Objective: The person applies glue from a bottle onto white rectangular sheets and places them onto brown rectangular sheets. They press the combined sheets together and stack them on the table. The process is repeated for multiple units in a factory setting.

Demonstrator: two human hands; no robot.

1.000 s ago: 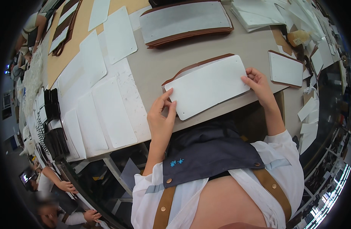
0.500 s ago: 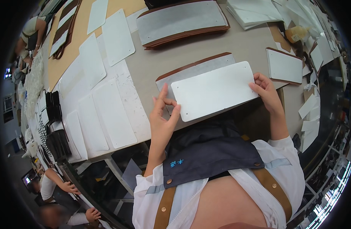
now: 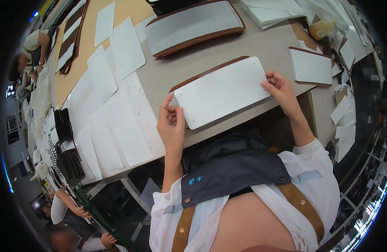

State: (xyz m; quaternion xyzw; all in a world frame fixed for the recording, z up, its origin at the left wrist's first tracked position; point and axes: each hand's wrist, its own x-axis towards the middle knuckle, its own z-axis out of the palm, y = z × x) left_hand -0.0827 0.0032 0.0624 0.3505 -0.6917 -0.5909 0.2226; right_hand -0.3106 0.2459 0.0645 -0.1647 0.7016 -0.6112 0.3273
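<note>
Over table (image 3: 252,46) — hands pinching panel (image 3: 223,91)

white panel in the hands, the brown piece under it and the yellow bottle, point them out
white panel (image 3: 223,92), head view, middle of its face
brown piece (image 3: 210,72), head view, exposed far edge
yellow bottle (image 3: 318,29), head view, its body

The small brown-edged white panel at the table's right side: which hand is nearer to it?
Right. The right hand grips the big white panel's right end, just left of the small panel; the left hand is at the far end.
</note>
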